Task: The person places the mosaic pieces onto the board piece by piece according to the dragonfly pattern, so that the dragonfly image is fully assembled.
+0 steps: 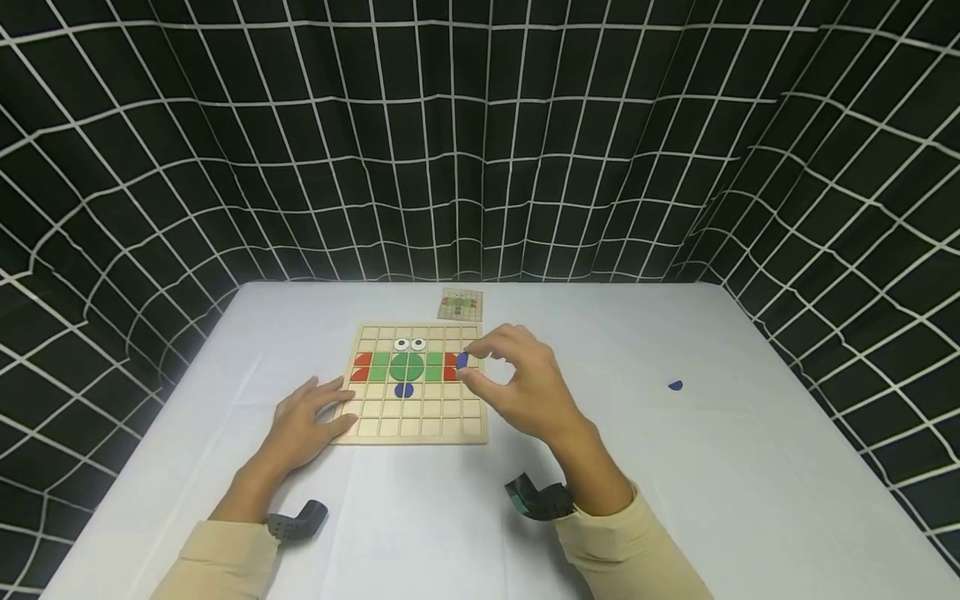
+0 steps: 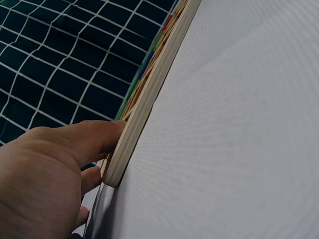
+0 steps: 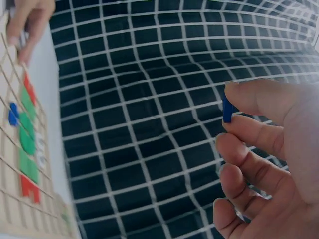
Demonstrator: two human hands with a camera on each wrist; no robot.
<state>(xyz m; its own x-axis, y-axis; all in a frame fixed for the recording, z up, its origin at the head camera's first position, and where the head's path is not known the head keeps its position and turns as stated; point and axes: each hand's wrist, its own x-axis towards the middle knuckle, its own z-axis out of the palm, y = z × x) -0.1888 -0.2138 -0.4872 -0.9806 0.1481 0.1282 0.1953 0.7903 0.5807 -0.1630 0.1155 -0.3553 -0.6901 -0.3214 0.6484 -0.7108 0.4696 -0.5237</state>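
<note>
A wooden grid board (image 1: 420, 427) lies on the white table. My right hand (image 1: 528, 379) pinches a small blue piece (image 3: 227, 109) between thumb and index finger, above the board's right side. My left hand (image 1: 303, 423) rests at the board's left edge, and its thumb (image 2: 102, 137) touches the wooden rim near a corner. On the grid are two white eye pieces (image 1: 410, 344), a green circle (image 1: 407, 367) made of parts, green squares (image 1: 379, 367) on both sides, red pieces (image 1: 361, 367) at the outer ends and a blue round shape (image 1: 404, 390) below.
Behind the board lies a small card (image 1: 461, 305) with a similar picture on a grid. Another blue piece (image 1: 676, 385) with a curved edge lies alone far to the right on the white table (image 1: 600, 333). Black cloth (image 1: 480, 150) with white grid lines surrounds the table.
</note>
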